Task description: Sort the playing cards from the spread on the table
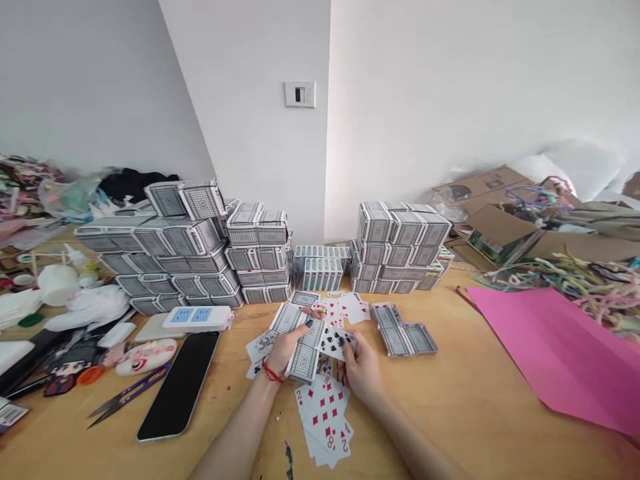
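My left hand [293, 343] is closed around a block of joined playing cards [304, 353] with grey patterned backs, its thumb pressing on top. Between the fingers and thumb of my right hand [361, 367] is a playing card [334, 341] of a black suit, face up, its left end against the block. Below my hands lie loose diamond cards [327, 417], overlapping face up. More face-up cards [354, 308] lie just beyond, and a joker card [261, 347] is partly under my left hand. To the right rests another folded card piece [404, 333].
Stacked card blocks stand at the left [170, 250] and right [400, 243]. Nearer on the left are a phone [180, 387], scissors [130, 395] and a power strip [199, 318]. Pink paper [555, 353], yarn [580, 287] and a cardboard box [505, 230] occupy the right.
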A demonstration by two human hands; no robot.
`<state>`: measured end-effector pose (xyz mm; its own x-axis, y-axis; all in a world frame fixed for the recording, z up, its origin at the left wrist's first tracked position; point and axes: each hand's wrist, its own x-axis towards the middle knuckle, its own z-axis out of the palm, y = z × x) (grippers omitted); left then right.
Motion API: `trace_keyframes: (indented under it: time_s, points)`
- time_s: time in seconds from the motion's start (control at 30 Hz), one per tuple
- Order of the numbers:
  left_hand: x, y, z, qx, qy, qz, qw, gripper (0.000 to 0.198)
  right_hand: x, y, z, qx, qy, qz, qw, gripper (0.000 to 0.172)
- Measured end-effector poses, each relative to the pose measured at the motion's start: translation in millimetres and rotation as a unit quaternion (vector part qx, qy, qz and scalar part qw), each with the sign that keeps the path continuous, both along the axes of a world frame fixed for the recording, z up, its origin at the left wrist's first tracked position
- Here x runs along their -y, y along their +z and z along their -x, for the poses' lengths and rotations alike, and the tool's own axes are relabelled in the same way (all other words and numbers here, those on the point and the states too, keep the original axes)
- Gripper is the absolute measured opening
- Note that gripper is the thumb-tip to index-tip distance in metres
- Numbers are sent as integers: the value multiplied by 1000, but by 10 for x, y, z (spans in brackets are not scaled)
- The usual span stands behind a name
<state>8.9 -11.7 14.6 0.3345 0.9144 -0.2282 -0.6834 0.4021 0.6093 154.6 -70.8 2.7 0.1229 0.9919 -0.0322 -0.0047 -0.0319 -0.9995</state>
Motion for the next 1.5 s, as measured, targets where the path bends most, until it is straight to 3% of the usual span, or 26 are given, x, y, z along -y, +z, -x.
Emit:
trace_keyframes:
  time_s: [0.23,0.3,0.43,0.63,0.97,1.1,1.27,1.37,1.5]
  points:
    - [-35,38,115,123,-10,22,992,24,-3,119,-26,-102,-3,3,995,22]
    - [-48,36,185,171,-28,36,984,28,-9,125,-35,-103,-25,9,994,23]
    - [-69,8,264,263,0,51,964,38,-29,106,-45,-96,-38,18,994,24]
    - [-59,38,270,312,13,71,947,42,-59,47,-31,-81,-30,-7,996,27]
    - [-24,123,293,266,16,63,962,34,-14,28,1,-12,3,-38,999,33]
    - [-26,108,294,245,16,62,967,33,12,101,4,-47,-1,-49,998,31]
    - [-25,117,201,140,35,20,989,25,51,206,5,-97,44,-40,993,27]
    - [-53,113,135,101,65,-15,993,18,52,201,12,-106,60,-30,992,28]
    - [-106,100,101,62,47,-7,997,17,38,182,16,-113,61,-13,992,34]
